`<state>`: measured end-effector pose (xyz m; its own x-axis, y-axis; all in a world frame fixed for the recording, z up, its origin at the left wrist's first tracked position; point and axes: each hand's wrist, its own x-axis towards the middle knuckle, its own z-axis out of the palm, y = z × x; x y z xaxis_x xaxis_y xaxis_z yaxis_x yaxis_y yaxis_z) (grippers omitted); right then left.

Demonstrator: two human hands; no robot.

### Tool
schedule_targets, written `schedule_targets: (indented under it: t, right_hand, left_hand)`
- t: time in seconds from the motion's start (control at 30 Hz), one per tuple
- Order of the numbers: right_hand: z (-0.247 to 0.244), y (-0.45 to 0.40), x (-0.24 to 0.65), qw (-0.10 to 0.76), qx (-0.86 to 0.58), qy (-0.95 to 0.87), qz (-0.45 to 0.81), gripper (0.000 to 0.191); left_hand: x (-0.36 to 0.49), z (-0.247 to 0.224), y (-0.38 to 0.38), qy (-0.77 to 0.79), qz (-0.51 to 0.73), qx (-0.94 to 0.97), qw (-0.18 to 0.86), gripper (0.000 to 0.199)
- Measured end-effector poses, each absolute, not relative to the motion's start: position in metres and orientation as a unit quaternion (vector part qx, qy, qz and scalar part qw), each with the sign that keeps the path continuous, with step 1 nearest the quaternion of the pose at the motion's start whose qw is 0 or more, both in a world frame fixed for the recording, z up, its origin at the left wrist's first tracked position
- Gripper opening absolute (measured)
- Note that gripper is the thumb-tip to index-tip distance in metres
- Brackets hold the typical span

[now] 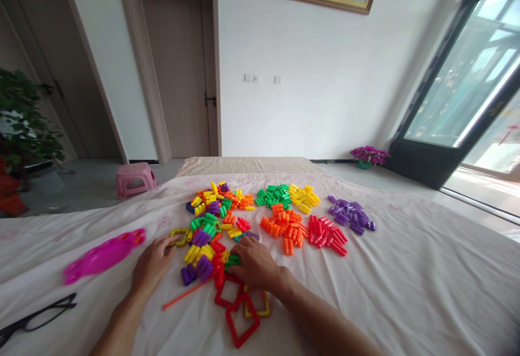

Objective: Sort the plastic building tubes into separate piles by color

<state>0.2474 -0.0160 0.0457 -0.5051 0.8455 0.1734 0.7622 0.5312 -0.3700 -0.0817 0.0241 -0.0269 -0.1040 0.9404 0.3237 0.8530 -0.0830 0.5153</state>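
My left hand [152,263] is at the left side of a mixed heap of plastic building pieces [203,237], thumb and fingers pinching a yellow square frame [177,232]. Over the heap's near right side, my right hand [255,263] has its fingers bent down among the pieces. A green piece [232,260] shows beneath that palm; what the fingertips grip is hidden. Just in front of the right wrist lie a red square frame [242,321] and a yellow frame [264,307], overlapping. A thin orange stick [187,294] rests between my forearms.
Sorted piles lie beyond and right: green [273,195], yellow [304,199], orange [284,225], red [325,232] and purple [352,215]. At left are a magenta plastic tray [103,256] and black glasses [44,315]. A pink stool [136,180] stands past the cloth-covered surface [414,274].
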Motion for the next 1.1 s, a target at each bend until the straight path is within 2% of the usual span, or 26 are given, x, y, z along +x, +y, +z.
schedule_targets:
  t: [0.13,0.3,0.5,0.67,0.97,1.1]
  right_hand:
    - [0.037,-0.013,0.245,0.204,-0.494,-0.821,0.200,0.033]
    - [0.026,-0.002,0.252,0.295,-0.481,-0.779,0.272,0.025]
    - [0.029,0.003,0.258,0.324,-0.458,-0.783,0.270,0.013]
    - [0.037,0.010,0.265,0.329,-0.471,-0.782,0.242,0.017]
    - [0.043,0.060,0.309,0.442,-0.568,-0.636,0.278,0.040]
    - [0.057,0.089,0.330,0.450,-0.618,-0.605,0.222,0.044]
  left_hand:
    - [-0.083,-0.028,0.025,0.672,0.312,0.668,0.071,0.041]
    - [-0.084,-0.030,0.026,0.674,0.315,0.664,0.072,0.041]
    - [-0.084,-0.030,0.025,0.673,0.310,0.668,0.070,0.041]
    - [-0.083,-0.027,0.025,0.669,0.309,0.673,0.063,0.042]
    - [-0.084,-0.028,0.025,0.675,0.308,0.666,0.073,0.041]
    - [-0.086,-0.032,0.027,0.675,0.308,0.667,0.068,0.042]
